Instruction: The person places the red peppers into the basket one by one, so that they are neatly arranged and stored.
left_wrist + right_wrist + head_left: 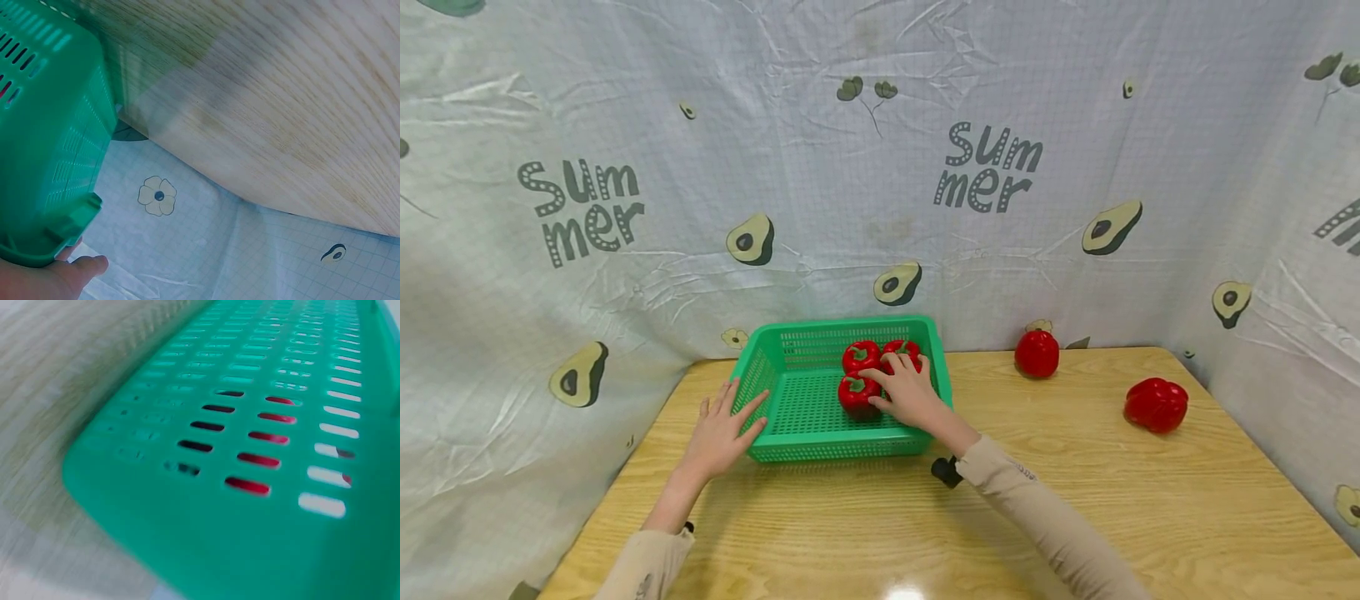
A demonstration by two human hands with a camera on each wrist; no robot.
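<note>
A green plastic basket (827,446) with slotted walls stands on the table. My left hand (715,437) rests at its left rim, fingers spread, some over the inside and some outside. In the left wrist view, part of that hand (62,275) shows beside the basket's rim (56,231). Over the basket's right half, my right hand (913,396) is splayed above red bell peppers. Its fingertips are right at a front pepper (856,398) and a back right pepper (901,348); another pepper (861,357) sits at the back. What lies under the palm is hidden.
Two more red bell peppers lie on the wooden table (1037,483) right of the basket: one near the back edge (1037,354), one farther right (1156,406). A printed cloth (820,150) hangs behind. The right wrist view shows the basket's slotted wall (187,519) close up.
</note>
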